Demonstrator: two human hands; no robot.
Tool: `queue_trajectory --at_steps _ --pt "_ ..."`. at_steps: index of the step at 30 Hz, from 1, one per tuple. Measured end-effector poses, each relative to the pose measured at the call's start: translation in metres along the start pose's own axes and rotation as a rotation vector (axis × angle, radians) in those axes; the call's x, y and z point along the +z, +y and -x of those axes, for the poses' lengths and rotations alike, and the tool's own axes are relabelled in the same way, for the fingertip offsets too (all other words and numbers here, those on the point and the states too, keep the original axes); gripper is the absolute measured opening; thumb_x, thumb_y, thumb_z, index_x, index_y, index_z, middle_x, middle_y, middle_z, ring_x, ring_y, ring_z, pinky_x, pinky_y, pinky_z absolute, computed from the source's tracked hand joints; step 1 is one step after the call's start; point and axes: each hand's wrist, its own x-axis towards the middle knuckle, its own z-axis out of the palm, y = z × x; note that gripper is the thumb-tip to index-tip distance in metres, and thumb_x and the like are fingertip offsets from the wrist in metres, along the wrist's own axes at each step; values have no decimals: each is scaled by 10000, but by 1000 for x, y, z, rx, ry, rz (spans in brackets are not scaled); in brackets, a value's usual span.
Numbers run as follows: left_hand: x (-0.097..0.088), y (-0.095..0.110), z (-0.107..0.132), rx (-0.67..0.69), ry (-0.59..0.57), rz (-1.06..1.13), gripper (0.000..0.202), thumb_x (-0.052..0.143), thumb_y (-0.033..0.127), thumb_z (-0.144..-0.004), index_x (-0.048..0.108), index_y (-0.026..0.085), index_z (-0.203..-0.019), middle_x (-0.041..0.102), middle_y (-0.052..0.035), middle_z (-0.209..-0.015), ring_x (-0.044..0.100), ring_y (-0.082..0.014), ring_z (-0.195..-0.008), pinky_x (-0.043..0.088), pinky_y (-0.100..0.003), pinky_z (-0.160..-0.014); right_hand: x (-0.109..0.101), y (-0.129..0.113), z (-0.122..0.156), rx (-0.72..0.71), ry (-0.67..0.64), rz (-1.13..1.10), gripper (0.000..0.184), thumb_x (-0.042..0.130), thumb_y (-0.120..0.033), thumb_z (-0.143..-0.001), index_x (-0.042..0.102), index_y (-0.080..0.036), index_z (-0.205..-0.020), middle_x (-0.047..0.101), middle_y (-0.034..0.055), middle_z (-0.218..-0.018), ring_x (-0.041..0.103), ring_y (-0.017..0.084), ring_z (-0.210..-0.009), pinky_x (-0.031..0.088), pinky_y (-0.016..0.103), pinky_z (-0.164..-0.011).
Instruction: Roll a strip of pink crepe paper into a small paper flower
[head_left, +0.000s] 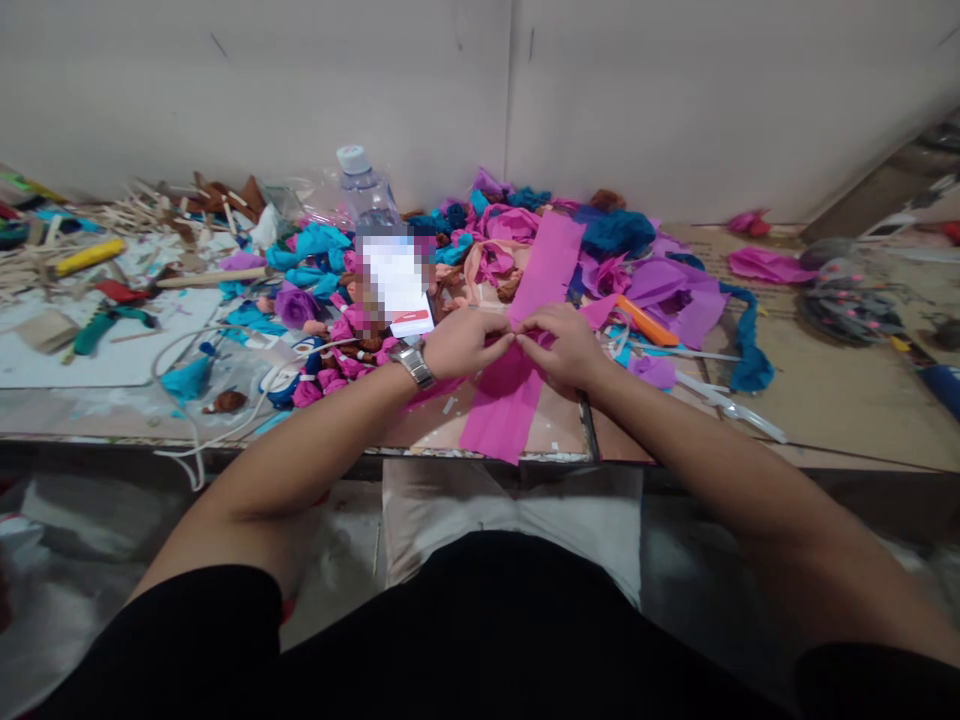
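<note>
Here, the left hand (466,342) and right hand (564,345) meet over a pink paper strip (546,265), which runs roughly from one o'clock to seven on the tabletop (561,430). The fingers of both are pinched nearly closed on pink paper; the exact fold is too small to tell. A phone (410,312) sits at the left hand's ten o'clock, an orange cutter (648,321) between the right hand's two and three.
</note>
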Motion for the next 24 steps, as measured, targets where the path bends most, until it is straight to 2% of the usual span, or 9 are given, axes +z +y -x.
queue_trajectory --at_steps 15,24 --pt "5 -4 -1 82 -36 -272 343 492 356 -1052 758 175 -932 755 -99 -835 630 -207 -711 328 -343 -654 5 4 1 -15 8 -6 87 625 -268 -936 680 -232 -879 764 77 -885 676 274 -867 465 438 -831" --pt "7 -5 0 89 11 -171 311 512 350 -1047 750 181 -940 753 -78 -820 627 -187 -709 357 -338 -668 4 3 1 15 -25 15 75 621 -285 -942 642 -238 -887 738 76 -882 652 271 -859 457 427 -817"
